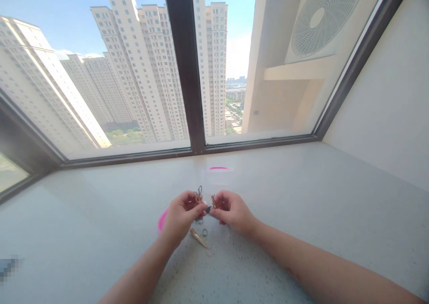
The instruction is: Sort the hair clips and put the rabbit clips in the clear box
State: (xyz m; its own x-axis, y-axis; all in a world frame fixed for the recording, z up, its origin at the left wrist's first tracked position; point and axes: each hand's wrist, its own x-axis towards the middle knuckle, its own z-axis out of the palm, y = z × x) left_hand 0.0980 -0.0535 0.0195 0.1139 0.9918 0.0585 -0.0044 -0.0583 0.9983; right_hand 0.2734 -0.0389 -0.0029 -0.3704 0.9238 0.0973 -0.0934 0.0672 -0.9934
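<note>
Both my hands meet over a pale speckled window ledge (301,197). My left hand (181,215) is closed in a pinch on small thin loops, perhaps hair ties or wire rings (198,193), which stick up above its fingers. My right hand (231,211) is closed too, pinching a small metallic piece (212,200) and a dark bit between the two hands. Below the hands a gold hair clip (199,238) and small rings (204,231) lie on the ledge.
A pink round lid or dish (162,220) peeks out behind my left hand. A clear container with a pink rim (218,170) stands further back near the window. A dark window frame (187,72) and a white side wall (389,98) bound the ledge.
</note>
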